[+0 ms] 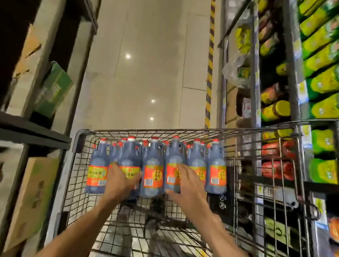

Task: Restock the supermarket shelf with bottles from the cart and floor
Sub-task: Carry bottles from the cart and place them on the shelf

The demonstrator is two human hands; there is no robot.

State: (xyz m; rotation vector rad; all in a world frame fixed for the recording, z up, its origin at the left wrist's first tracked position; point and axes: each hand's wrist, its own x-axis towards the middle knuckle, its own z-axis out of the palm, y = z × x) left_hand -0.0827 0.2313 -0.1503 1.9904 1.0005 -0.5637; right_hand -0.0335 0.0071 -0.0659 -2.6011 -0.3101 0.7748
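Now the bottles (154, 169) stand upright at the far end of the cart (246, 161), straight ahead; my left hand (121, 179) cups one low down, my right hand (187, 181) lies spread against its neighbour

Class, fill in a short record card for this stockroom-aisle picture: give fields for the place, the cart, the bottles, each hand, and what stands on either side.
place: shop aisle with a pale tiled floor
cart: wire shopping cart, in front of the person
bottles: dark sauce bottles with red caps and orange labels, upright at the cart's far end
left hand: left hand grips one bottle's body
right hand: right hand, fingers straight, rests against a bottle
left side: dark shelving with a cardboard box and a green carton
right side: shelf of green and yellow packets
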